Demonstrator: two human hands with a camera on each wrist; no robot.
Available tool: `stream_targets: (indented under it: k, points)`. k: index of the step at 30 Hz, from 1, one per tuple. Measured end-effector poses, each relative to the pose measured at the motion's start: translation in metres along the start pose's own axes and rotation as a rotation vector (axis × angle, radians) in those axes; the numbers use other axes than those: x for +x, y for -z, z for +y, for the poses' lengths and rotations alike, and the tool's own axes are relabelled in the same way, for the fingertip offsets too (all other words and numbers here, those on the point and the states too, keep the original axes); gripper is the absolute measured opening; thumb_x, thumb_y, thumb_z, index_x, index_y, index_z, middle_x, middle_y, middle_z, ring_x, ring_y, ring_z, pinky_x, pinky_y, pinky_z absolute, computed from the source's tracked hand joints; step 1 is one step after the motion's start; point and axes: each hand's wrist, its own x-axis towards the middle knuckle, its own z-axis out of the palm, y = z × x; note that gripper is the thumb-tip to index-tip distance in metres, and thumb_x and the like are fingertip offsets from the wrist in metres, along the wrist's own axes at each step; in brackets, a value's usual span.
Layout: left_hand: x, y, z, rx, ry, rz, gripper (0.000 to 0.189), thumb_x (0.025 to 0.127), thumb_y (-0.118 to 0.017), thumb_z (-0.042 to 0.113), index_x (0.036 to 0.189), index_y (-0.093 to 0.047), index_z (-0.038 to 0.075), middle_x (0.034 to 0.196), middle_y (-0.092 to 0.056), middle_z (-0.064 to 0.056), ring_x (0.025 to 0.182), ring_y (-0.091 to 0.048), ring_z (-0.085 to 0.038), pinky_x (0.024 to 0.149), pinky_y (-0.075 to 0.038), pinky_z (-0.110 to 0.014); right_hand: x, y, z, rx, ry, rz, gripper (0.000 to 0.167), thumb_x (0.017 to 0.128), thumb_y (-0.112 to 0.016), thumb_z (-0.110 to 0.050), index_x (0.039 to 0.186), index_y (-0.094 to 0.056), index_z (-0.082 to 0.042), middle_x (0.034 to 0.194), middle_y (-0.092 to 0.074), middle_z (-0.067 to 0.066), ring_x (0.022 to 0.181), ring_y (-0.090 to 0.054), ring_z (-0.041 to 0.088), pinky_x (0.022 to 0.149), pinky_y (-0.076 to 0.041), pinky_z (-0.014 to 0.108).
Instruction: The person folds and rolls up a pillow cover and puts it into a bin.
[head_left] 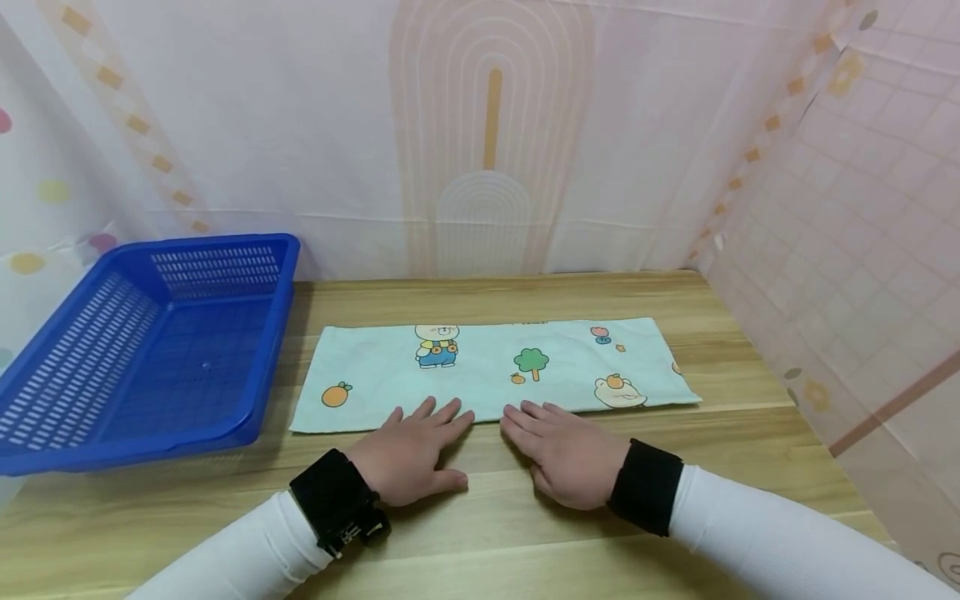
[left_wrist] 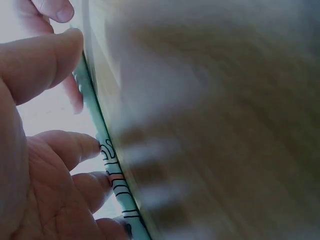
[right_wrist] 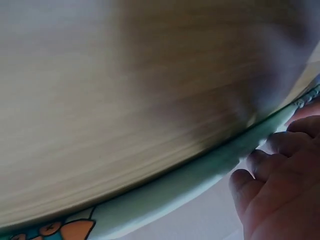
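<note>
A light blue cloth (head_left: 480, 375) with printed bears, oranges and a tree lies folded into a long flat strip across the wooden table. My left hand (head_left: 408, 454) is spread palm down, its fingertips resting on the cloth's near edge left of the middle. Just to the right, my right hand (head_left: 566, 454) lies flat with its fingertips on the same edge. In the left wrist view the fingers touch the cloth's folded edge (left_wrist: 117, 177). The right wrist view shows the fingertips along that edge (right_wrist: 200, 170) too. Neither hand grips anything.
On the left stands a blue plastic basket (head_left: 210, 358) with slotted sides and nothing in it. A patterned curtain (head_left: 330, 125) hangs behind the wooden table (head_left: 480, 542), and another patterned sheet (head_left: 885, 250) borders the right side.
</note>
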Motion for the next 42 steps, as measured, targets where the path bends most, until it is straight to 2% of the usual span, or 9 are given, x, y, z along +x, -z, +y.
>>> stream_targets:
  k: [9, 19, 33, 42]
  points:
    - [0.002, -0.002, 0.003, 0.028, 0.006, -0.007, 0.08, 0.098, -0.058, 0.068, 0.165, -0.037, 0.029, 0.175, -0.026, -0.002, 0.162, -0.018, -0.039, 0.123, -0.021, -0.072, 0.011, 0.0, -0.004, -0.033, -0.012, 0.009, 0.057, 0.109, -0.045, -0.025, 0.163, -0.038, -0.008, 0.169, -0.039, 0.009, 0.156, -0.038, 0.03, 0.126, -0.034, 0.048]
    - [0.002, -0.004, 0.002, 0.065, 0.01, 0.0, 0.079, 0.098, -0.057, 0.07, 0.164, -0.038, 0.03, 0.175, -0.025, -0.001, 0.163, -0.019, -0.038, 0.123, -0.024, -0.072, 0.012, -0.001, -0.004, -0.021, -0.048, -0.013, 0.055, 0.109, -0.045, -0.024, 0.162, -0.04, -0.009, 0.169, -0.04, 0.007, 0.157, -0.038, 0.029, 0.126, -0.035, 0.048]
    - [-0.003, -0.004, -0.011, 0.054, -0.011, 0.009, 0.078, 0.098, -0.057, 0.069, 0.163, -0.041, 0.028, 0.174, -0.028, 0.0, 0.162, -0.022, -0.035, 0.122, -0.027, -0.07, -0.002, -0.006, 0.013, 0.093, -0.076, -0.019, 0.056, 0.107, -0.045, -0.02, 0.162, -0.039, -0.006, 0.169, -0.038, 0.011, 0.158, -0.035, 0.032, 0.127, -0.032, 0.05]
    - [-0.008, -0.002, -0.023, 0.04, -0.01, 0.003, 0.078, 0.099, -0.059, 0.066, 0.163, -0.04, 0.027, 0.174, -0.028, 0.0, 0.163, -0.02, -0.033, 0.122, -0.024, -0.072, -0.015, -0.009, 0.026, 0.157, -0.074, -0.007, 0.058, 0.105, -0.041, -0.013, 0.161, -0.038, -0.003, 0.17, -0.036, 0.015, 0.158, -0.033, 0.036, 0.128, -0.03, 0.052]
